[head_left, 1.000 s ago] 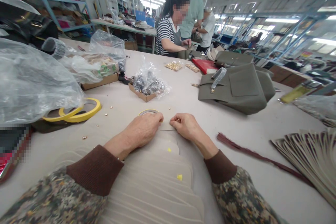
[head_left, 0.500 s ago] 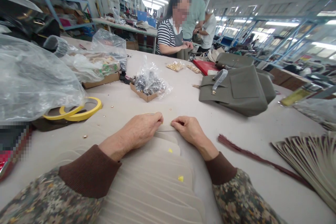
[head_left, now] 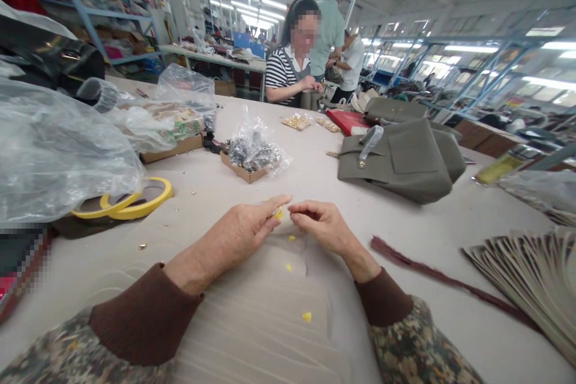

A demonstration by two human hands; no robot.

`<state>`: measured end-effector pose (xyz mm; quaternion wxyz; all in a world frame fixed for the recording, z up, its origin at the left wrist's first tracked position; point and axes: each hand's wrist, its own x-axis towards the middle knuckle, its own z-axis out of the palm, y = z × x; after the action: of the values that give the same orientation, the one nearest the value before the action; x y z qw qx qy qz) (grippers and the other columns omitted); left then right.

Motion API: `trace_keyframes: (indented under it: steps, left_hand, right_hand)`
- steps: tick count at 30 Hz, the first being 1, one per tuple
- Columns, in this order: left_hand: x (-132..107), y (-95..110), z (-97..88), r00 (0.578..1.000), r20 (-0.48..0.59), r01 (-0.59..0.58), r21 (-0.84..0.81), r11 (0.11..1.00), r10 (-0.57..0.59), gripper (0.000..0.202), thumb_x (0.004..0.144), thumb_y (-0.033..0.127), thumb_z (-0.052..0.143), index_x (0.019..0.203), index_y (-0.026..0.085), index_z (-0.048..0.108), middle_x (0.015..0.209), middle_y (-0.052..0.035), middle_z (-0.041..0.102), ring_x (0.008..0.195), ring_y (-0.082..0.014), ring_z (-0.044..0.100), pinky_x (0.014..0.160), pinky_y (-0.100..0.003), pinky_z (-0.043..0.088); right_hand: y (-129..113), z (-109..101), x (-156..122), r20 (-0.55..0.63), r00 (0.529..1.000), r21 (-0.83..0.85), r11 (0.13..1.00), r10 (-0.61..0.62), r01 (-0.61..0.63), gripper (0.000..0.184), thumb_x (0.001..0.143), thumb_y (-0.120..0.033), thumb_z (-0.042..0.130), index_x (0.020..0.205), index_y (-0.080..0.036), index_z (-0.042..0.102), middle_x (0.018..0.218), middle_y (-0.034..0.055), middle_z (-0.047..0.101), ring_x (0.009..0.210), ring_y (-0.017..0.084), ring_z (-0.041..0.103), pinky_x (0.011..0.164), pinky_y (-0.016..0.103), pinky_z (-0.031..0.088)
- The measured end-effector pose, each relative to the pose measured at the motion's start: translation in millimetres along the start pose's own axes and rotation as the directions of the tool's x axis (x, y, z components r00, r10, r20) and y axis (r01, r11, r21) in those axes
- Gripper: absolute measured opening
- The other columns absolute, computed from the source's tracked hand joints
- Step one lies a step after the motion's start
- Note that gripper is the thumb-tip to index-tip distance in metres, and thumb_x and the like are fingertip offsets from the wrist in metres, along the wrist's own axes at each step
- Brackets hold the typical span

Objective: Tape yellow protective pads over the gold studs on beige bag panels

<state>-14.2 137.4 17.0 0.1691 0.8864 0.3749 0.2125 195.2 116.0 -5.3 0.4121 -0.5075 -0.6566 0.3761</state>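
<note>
Beige flat panels [head_left: 252, 312] lie overlapped in a fanned stack in front of me, with small yellow tabs [head_left: 306, 316] along their right side. My left hand [head_left: 243, 234] rests over the far end of the stack, its index finger stretched out and its thumb apart. A yellow tab [head_left: 279, 213] shows between that thumb and finger, apparently on a panel. Close by on the right, my right hand [head_left: 326, 225] has thumb and index finger brought together in a pinch. Whatever lies between those fingertips is too small to make out.
Yellow tape rolls [head_left: 148, 199] and plastic bags [head_left: 58, 156] lie left. A small box of wrapped metal parts [head_left: 252, 159] stands ahead. Right are an olive bag [head_left: 400, 159], a dark red cord bundle [head_left: 441, 273] and fanned strips [head_left: 531, 282]. A co-worker [head_left: 292, 66] sits opposite.
My left thumb and index finger have spread apart from a pinch. The panel edge between my hands has dropped from sight, and more yellow tabs show near my fingers. The view tilted slightly.
</note>
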Motion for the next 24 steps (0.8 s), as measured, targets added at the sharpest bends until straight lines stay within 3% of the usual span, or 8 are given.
trace_keyframes:
  steps: [3,8,12,16,20,22,24]
  left_hand:
    - [-0.9,1.9,-0.2,0.999,0.02,0.024,0.047,0.999,-0.025,0.05,0.093,0.021,0.045,0.142,0.023,0.036,0.089,-0.0033,0.072,0.077,-0.0166,0.068,0.074,-0.026,0.05]
    - [-0.5,4.0,0.7,0.998,0.045,0.038,0.085,0.996,-0.042,0.045,0.093,0.022,0.045,0.137,0.021,0.037,0.087,-0.0049,0.071,0.077,-0.0195,0.069,0.07,-0.027,0.05]
    - [-0.6,5.7,1.4,0.995,0.082,0.047,0.103,0.994,-0.055,0.038,0.093,0.021,0.044,0.131,0.021,0.039,0.085,-0.0041,0.07,0.077,-0.0208,0.069,0.065,-0.027,0.047]
    - [0.0,4.5,3.3,0.996,0.074,0.041,0.115,0.992,-0.05,0.018,0.095,0.023,0.041,0.111,0.021,0.049,0.086,-0.0042,0.069,0.08,-0.0219,0.067,0.065,-0.028,0.044]
    - [3.1,4.3,4.5,0.996,0.056,0.058,0.101,0.993,-0.064,0.009,0.093,0.021,0.043,0.09,0.022,0.052,0.079,-0.0011,0.067,0.072,-0.0177,0.063,0.063,-0.025,0.04]
    - [4.8,6.8,4.4,0.997,0.032,0.066,0.099,0.993,-0.069,0.012,0.093,0.021,0.043,0.084,0.022,0.051,0.073,0.0003,0.064,0.067,-0.016,0.06,0.061,-0.024,0.039]
    - [5.6,10.7,3.8,0.998,-0.005,0.07,0.091,0.993,-0.07,0.014,0.092,0.019,0.042,0.081,0.021,0.051,0.071,0.001,0.061,0.065,-0.015,0.058,0.061,-0.024,0.038]
  right_hand:
    - [-3.1,6.6,-0.1,-0.025,0.988,-0.028,0.988,-0.15,0.149,0.021,0.08,-0.025,0.064,0.098,-0.018,0.073,0.092,0.0062,0.073,0.08,0.016,0.065,0.072,0.028,0.05]
    - [-10.2,13.9,-1.7,-0.01,0.953,-0.221,0.93,-0.303,0.294,0.015,0.083,-0.021,0.06,0.091,-0.019,0.072,0.085,0.005,0.072,0.072,0.014,0.063,0.066,0.025,0.05]
    - [-9.5,18.6,-2.8,-0.021,0.936,-0.34,0.883,-0.351,0.324,0.014,0.082,-0.017,0.056,0.08,-0.019,0.07,0.075,0.0029,0.07,0.064,0.013,0.061,0.065,0.023,0.048]
    - [-6.5,21.9,-4.4,-0.07,0.921,-0.474,0.825,-0.384,0.308,0.014,0.078,-0.014,0.055,0.076,-0.019,0.069,0.069,0.0033,0.068,0.061,0.014,0.059,0.063,0.024,0.046]
    - [-10.0,27.9,-4.7,-0.135,0.951,-0.424,0.883,-0.279,0.199,0.012,0.075,-0.016,0.056,0.072,-0.019,0.068,0.066,0.002,0.068,0.059,0.013,0.058,0.061,0.023,0.046]
    - [-12.3,31.3,-1.6,-0.188,0.974,-0.239,0.968,-0.13,0.083,0.01,0.074,-0.018,0.057,0.068,-0.018,0.066,0.059,0.0002,0.065,0.053,0.012,0.057,0.054,0.022,0.047]
    - [-11.4,31.6,4.4,-0.211,0.974,0.023,0.997,0.077,-0.074,0.01,0.071,-0.022,0.059,0.063,-0.017,0.063,0.051,-0.0016,0.061,0.045,0.011,0.055,0.047,0.021,0.047]
